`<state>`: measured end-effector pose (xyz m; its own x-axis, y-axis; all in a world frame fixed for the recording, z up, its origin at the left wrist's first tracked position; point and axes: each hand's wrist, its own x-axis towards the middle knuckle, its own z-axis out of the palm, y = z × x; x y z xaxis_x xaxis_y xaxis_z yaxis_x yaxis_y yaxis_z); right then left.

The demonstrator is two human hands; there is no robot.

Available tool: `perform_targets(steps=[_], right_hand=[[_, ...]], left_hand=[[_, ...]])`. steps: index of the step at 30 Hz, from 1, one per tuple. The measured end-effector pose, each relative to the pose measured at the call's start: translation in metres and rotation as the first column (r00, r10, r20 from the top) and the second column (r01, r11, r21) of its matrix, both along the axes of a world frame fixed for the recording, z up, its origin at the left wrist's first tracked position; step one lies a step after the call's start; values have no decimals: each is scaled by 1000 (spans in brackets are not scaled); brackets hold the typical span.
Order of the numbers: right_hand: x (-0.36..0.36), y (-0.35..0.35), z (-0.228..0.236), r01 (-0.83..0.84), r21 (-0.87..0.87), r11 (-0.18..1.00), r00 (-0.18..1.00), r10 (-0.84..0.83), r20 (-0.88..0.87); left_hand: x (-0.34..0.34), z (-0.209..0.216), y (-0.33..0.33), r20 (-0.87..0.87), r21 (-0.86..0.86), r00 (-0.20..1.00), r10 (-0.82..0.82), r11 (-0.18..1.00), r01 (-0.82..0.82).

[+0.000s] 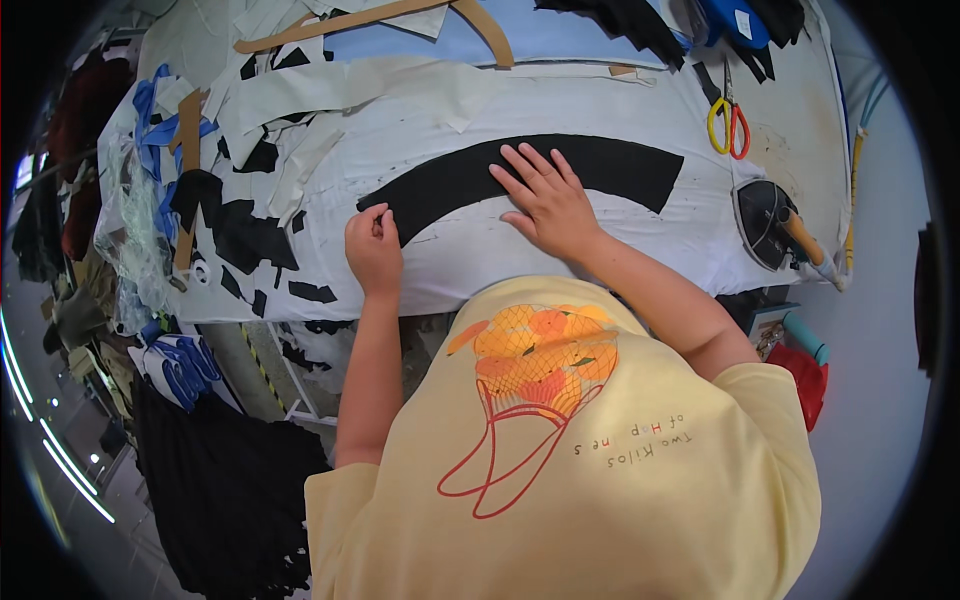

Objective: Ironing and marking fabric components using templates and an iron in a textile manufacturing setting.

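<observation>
A long curved strip of black fabric (pixel 450 182) lies on the white cloth-covered table in front of me. My left hand (pixel 374 245) is closed at the strip's left end, with thumb and fingertips pinching its edge. My right hand (pixel 548 200) rests flat on the middle of the strip, its fingers stretched out and slightly spread. Right of the strip, an iron (pixel 765 222) with a wooden handle sits on the table. Scissors (pixel 728 125) with one yellow and one red handle loop lie beyond the iron.
Black fabric scraps (pixel 250 235) and pale offcuts (pixel 300 98) are scattered over the table's left side. Brown strips (pixel 350 24) and a blue sheet (pixel 570 32) lie at the far edge. Clear plastic (pixel 135 215) hangs at the left edge, above dark cloth (pixel 210 490).
</observation>
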<state>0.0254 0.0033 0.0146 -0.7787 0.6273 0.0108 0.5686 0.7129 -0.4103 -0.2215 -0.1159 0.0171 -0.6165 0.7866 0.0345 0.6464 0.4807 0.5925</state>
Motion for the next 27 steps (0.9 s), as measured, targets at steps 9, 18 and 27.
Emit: perform_targets(steps=[9, 18, 27], right_hand=[[-9, -3, 1, -40, 13, 999, 999, 40, 20], [10, 2, 3, -1, 11, 1000, 999, 1, -35], [110, -13, 10, 478, 14, 878, 876, -478, 66]], left_hand=[[-6, 7, -11, 16, -37, 999, 35, 999, -35], [-2, 17, -14, -168, -162, 873, -457, 887, 433], [25, 6, -19, -257, -309, 817, -517, 845, 437]])
